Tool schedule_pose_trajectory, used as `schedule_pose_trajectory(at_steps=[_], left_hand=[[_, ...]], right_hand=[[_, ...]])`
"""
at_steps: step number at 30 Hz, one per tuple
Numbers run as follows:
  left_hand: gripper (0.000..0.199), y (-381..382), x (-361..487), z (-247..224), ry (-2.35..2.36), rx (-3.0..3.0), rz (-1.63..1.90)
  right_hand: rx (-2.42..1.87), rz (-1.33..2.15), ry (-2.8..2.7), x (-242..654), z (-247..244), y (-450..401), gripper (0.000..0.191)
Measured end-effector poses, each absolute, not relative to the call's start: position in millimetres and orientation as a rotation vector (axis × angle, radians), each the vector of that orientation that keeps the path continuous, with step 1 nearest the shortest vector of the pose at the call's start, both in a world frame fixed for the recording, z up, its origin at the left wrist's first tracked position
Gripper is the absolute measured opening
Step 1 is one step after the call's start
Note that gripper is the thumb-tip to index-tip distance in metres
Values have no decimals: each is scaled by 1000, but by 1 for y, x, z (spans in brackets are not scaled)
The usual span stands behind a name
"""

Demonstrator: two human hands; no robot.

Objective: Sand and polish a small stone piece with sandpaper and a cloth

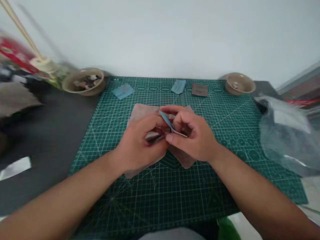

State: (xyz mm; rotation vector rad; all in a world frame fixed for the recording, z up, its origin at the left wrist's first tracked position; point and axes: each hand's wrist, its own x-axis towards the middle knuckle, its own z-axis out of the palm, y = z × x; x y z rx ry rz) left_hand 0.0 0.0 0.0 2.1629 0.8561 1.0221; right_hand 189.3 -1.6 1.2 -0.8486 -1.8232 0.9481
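Near the middle of the view, both hands meet around a small blue piece of paper (165, 118) with a pale underside. My right hand (193, 135) is closed, pinching the piece between thumb and fingers. My left hand (141, 143) is also closed, its fingertips at the piece's left side; part of its grip is hidden. Below the hands, brownish sheets that look like paper (143, 111) lie flat on a green cutting mat (105, 133). The hands cover the middle of these sheets.
Two blue paper pieces, one left (123, 91) and one centre (178, 86), and a brown square (199, 89) lie along the mat's back. A bowl of small bits (96, 90) stands left, another bowl (240, 83) right. A clear plastic bag (282, 140) covers the right edge.
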Motion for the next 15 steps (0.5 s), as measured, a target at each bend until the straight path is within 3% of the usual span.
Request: schedule_pose_trajectory(at_steps=[15], left_hand=[[21, 0, -3, -6, 943, 2071, 1065]], right_hand=[[-850, 808, -1794, 189, -2, -3, 23]])
